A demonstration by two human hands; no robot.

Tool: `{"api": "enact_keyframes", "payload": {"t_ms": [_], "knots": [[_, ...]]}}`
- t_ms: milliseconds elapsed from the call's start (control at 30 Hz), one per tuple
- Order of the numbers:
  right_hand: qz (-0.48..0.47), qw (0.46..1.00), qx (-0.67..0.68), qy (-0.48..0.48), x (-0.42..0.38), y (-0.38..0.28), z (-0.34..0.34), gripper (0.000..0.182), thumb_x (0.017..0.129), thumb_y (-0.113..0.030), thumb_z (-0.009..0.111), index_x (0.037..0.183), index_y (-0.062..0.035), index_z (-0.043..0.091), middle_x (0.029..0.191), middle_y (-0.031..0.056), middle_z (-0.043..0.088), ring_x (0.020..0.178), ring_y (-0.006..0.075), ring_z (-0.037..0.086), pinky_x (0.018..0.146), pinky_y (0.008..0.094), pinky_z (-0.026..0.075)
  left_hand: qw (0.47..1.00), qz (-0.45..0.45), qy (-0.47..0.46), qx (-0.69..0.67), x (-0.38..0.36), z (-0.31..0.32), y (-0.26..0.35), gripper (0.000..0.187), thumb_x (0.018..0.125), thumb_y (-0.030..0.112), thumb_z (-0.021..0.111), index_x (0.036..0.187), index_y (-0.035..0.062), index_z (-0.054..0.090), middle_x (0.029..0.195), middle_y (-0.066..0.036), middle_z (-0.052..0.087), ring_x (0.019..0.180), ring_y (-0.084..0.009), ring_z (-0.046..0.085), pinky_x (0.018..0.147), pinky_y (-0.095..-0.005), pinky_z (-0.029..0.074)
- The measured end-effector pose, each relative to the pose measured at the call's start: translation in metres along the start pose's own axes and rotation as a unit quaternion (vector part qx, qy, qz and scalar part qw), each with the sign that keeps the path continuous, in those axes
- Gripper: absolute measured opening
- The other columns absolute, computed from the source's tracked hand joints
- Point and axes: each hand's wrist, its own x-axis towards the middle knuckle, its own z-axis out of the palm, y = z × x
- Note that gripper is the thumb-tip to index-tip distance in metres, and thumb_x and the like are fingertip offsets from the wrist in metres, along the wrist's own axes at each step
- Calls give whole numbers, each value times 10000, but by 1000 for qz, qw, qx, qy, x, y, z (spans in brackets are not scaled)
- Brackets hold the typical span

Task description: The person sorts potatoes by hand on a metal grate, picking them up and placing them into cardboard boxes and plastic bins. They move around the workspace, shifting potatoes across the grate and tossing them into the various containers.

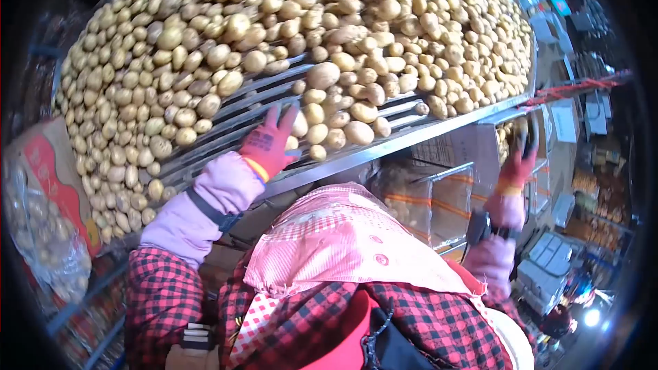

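Potatoes (322, 75) lie heaped over a slatted metal table (253, 99). My left hand (271, 144), in a red glove with grey fingertips, rests over the slats near the front rim, fingers spread, beside a few potatoes; nothing is visibly gripped. Beyond the rim at the right, my right hand (519, 157), gloved the same way, is raised with its fingers apart next to an open box (480, 144) with potatoes in it. I see nothing held in it.
A printed carton (51, 164) and a clear bag of potatoes (51, 247) stand at the left. Wire frames (449, 205) are below the front rim. A red-wrapped bar (576, 89) crosses at the right. Stacked white boxes (545, 267) and a person (558, 322) are at the lower right.
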Motion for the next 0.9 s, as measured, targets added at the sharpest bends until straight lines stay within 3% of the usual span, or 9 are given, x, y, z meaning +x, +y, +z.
{"api": "enact_keyframes", "payload": {"t_ms": [100, 167, 267, 367, 467, 533, 667, 733, 900], "knots": [[239, 936, -259, 6, -109, 83, -119, 630, 919, -264, 637, 1466, -67, 396, 1338, 188, 559, 1229, 280, 549, 1036, 376, 436, 979, 115, 66, 153, -3, -5, -4, 1118, 570, 541, 841, 1493, 161, 336, 1501, -247, 293, 1373, -434, 305, 1093, -536, 324], [322, 750, -564, -128, -144, 74, -99, 715, 836, -272, 728, 1450, -82, 416, 1341, 232, 547, 1233, 382, 539, 1046, 449, 418, 965, 155, 82, 197, -3, 5, -14, 1111, 570, 621, 796, 1484, 166, 357, 1505, -239, 291, 1382, -457, 266, 1123, -574, 233], [9, 882, -442, -160, -108, 38, 0, 693, 778, -301, 760, 1376, -68, 498, 1311, 242, 544, 1249, 407, 498, 1067, 463, 393, 948, 215, 84, 221, 14, 15, -9, 1087, 577, 722, 720, 1450, 147, 421, 1525, -222, 273, 1387, -498, 221, 1143, -627, 104], [-102, 835, -366, -398, -64, -12, 135, 608, 723, -351, 767, 1247, -97, 589, 1352, 212, 490, 1260, 450, 445, 1053, 537, 367, 947, 212, 67, 232, 35, 7, 30, 1049, 594, 703, 714, 1433, 133, 449, 1535, -219, 263, 1391, -491, 220, 1138, -641, 93], [-419, 757, -271, -421, -61, -18, 230, 693, 670, -384, 761, 1282, -155, 529, 1339, 188, 491, 1277, 405, 438, 1047, 619, 314, 951, 170, 65, 252, 62, 11, 58, 898, 651, 630, 705, 1393, 168, 501, 1553, -197, 253, 1398, -468, 235, 1125, -667, 89], [-390, 761, -277, -438, -25, -13, 241, 750, 639, -419, 774, 1302, -190, 511, 1341, 145, 488, 1300, 377, 417, 1036, 641, 301, 900, 128, 143, 391, 107, 42, 46, 827, 683, 550, 715, 1405, 213, 494, 1558, -181, 266, 1435, -438, 198, 1131, -673, 40], [-368, 718, -355, -473, 62, 18, 217, 774, 585, -396, 810, 1300, -256, 550, 1418, 90, 444, 1350, 373, 361, 1040, 635, 308, 940, 226, 131, 219, 156, -21, 76, 658, 740, 476, 693, 1336, 233, 559, 1521, -156, 336, 1408, -404, 276, 1109, -675, 120], [-331, 727, -391, -457, 104, 55, 224, 728, 604, -345, 800, 1294, -307, 570, 1420, 100, 447, 1349, 379, 370, 1050, 613, 315, 908, 207, 240, 273, 208, -32, 81, 843, 692, 585, 715, 1421, 236, 474, 1542, -164, 298, 1431, -394, 240, 1125, -662, 91], [-302, 768, -449, -343, 215, 61, 232, 827, 622, -360, 810, 1379, -239, 500, 1375, 152, 479, 1312, 396, 415, 1062, 561, 327, 932, -6, 246, 266, 242, -112, 86, 946, 761, 676, 620, 1530, 232, 295, 1587, -169, 222, 1468, -408, 150, 1143, -633, 71]]}}
